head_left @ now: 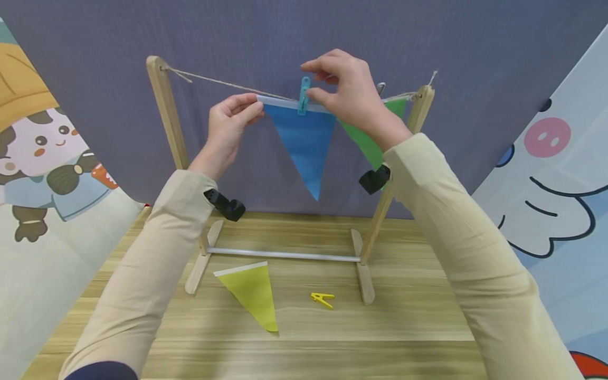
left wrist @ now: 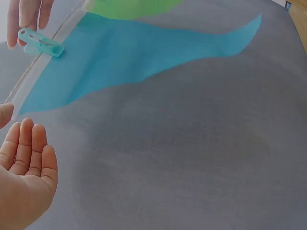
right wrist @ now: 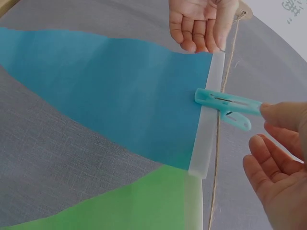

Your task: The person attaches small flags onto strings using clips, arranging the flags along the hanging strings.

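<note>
A blue triangular pennant (head_left: 304, 140) with a white top band hangs along the twine (head_left: 223, 83). At its top left corner, my left hand (head_left: 227, 129) pinches the band between thumb and fingers. A light blue clothespin (head_left: 304, 97) sits clipped over the band and twine near the middle, its handles spread apart in the right wrist view. My right hand (head_left: 349, 89) is beside it, fingers loosely spread and thumb (right wrist: 280, 115) right at the end of one handle. To the right hangs a green pennant (head_left: 366, 138), partly hidden behind my right hand and wrist.
Two wooden posts (head_left: 166, 111) hold the twine, joined low down by a white rod (head_left: 285, 255). On the wooden table lie a yellow pennant (head_left: 254, 290) and a yellow clothespin (head_left: 323, 299). A grey panel (head_left: 237, 31) stands behind.
</note>
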A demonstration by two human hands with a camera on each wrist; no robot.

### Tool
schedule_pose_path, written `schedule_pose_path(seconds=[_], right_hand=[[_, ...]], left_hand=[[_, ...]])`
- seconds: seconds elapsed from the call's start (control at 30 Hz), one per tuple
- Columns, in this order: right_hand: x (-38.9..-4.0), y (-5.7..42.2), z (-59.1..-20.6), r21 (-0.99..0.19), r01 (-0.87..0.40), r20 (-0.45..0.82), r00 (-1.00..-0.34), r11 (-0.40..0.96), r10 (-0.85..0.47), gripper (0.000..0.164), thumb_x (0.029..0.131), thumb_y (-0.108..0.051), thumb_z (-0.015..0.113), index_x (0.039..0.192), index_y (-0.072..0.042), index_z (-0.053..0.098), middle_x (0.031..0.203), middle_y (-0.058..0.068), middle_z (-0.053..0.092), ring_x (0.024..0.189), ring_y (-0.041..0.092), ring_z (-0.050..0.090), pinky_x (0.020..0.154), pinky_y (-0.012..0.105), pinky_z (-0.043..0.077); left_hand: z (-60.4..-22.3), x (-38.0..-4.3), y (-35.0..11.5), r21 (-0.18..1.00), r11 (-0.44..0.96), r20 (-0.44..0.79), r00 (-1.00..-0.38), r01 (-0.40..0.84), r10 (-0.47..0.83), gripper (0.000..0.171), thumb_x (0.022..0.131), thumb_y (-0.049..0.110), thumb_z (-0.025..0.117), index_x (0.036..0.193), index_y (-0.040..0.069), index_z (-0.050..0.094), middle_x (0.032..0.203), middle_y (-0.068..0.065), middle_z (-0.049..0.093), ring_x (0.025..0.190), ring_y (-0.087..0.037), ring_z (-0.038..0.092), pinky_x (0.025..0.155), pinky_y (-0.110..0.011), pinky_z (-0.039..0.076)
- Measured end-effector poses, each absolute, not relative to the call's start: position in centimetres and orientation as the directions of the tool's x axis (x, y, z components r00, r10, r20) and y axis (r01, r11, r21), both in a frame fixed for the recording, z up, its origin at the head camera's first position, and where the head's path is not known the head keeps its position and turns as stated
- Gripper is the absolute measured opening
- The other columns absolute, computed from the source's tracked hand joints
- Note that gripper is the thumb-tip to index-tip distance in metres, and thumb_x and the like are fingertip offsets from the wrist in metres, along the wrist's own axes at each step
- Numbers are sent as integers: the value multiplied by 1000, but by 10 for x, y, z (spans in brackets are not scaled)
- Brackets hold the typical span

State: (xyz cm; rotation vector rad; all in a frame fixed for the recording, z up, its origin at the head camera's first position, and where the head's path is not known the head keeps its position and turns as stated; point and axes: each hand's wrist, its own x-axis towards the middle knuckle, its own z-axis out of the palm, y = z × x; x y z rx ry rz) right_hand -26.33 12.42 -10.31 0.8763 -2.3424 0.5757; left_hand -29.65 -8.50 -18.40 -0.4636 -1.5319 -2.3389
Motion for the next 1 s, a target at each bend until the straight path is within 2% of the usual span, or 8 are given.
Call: schedule_pose_path(seconds=[0.17,0.4,0.5,0.77,1.0], right_hand=[[-259,131,-108,-199,-718,665,-599,667,-447,31,89,-8,64,119,-1,62,112,13,58,100,21,54,91,21,44],[-252,137,-115,-198,-730,679,-583,654,-446,29,89,-8,63,117,-1,63,113,12,59,101,19,56,91,21,44],[-250,140,-118,-208,-740,694,-572,639,-437,28,88,-8,65,116,-1,64,113,12,59,102,19,57,91,21,45],[-241,149,-127,-248,-759,716,-562,602,-414,26,86,-5,67,112,0,66,111,12,61,101,19,59,90,25,48],[-236,163,-142,-241,-798,772,-503,553,-389,26,82,0,70,108,3,67,106,14,63,94,19,61,85,23,49]], left_hand=[[-192,-296,-94,842,-327,436,-898,429,-57,8,84,-4,65,91,-1,67,78,-2,67,73,-11,63,76,-23,50],[-199,-296,-100,847,-320,433,-900,426,-52,17,84,-4,66,99,-11,63,77,-2,68,73,-12,64,78,-24,51],[-202,-296,-103,852,-310,430,-902,421,-43,18,84,-3,66,99,-11,62,78,-2,68,74,-11,64,80,-25,51],[-212,-292,-112,874,-253,424,-906,415,-21,10,84,-1,66,95,-3,67,79,-1,68,77,-11,65,83,-26,50],[-223,-289,-120,882,-231,423,-906,412,-2,9,84,1,67,86,8,72,78,0,68,76,-10,65,77,-21,51]])
